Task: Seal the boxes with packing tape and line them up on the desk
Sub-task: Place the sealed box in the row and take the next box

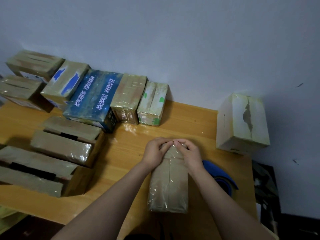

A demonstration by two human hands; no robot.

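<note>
I see the box (168, 187) lying flat on the table (181, 122) near its front edge, wrapped in clear tape (161, 196), with the blue dispenser (223, 177) just beside it on the right. The left hand (155, 151) and the right hand (187, 153) both curl the fingers over its far end and grip it there, fingertips almost meeting. More boxes stand in a row (128, 94) along the wall.

The brown cardboard box (168, 184) I grip looks matt and papery under a crinkled, glossy skin of clear tape, the wooden desk (181, 118) shines with smooth varnish, the tape dispenser (213, 168) at lower right is smooth blue plastic, and the wall (173, 40) is matt.
</note>
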